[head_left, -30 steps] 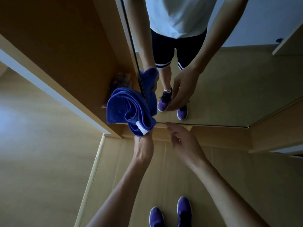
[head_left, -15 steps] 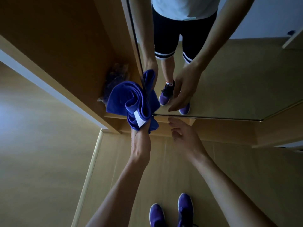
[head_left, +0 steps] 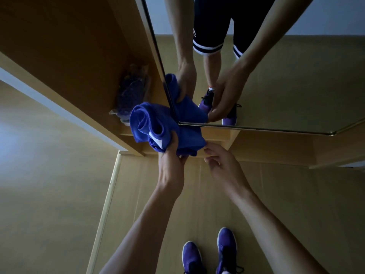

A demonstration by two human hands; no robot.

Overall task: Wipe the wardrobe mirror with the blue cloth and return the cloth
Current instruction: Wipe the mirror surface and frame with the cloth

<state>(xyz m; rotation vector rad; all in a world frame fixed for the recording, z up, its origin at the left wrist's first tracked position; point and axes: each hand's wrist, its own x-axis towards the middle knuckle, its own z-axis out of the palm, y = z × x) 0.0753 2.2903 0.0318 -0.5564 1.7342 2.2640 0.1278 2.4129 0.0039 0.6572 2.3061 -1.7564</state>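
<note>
The left hand [head_left: 171, 158] grips the blue cloth [head_left: 152, 123] from below, fingers curled into its bunched folds. The cloth sits just above that hand, pressed at the lower left corner of the mirror [head_left: 286, 82] and lapping over both the glass and the wardrobe [head_left: 65, 56] frame beside it. A small white label [head_left: 157, 141] is sewn into a fold just left of the left thumb; no writing on it can be read.

The right hand [head_left: 222, 165] is just right of the left hand and apart from it, holding nothing. Its fingers are loosely bent, with the fingertips [head_left: 207, 148] at the cloth's right edge. Whether they touch it cannot be told.

The mirror's left edge runs up and away from the cloth, and its thin metal bottom edge runs off to the right, above the right hand. Above and right of both hands the glass is open, showing only the reflected arms, legs and cloth.

Left of the cloth, inside the open wardrobe, a clear bag [head_left: 132, 91] of dark things lies on the bottom shelf [head_left: 126, 133], close to the cloth's folds. Below the hands the wood floor [head_left: 138, 194] spreads wide, with purple shoes [head_left: 227, 248] under the right forearm.
</note>
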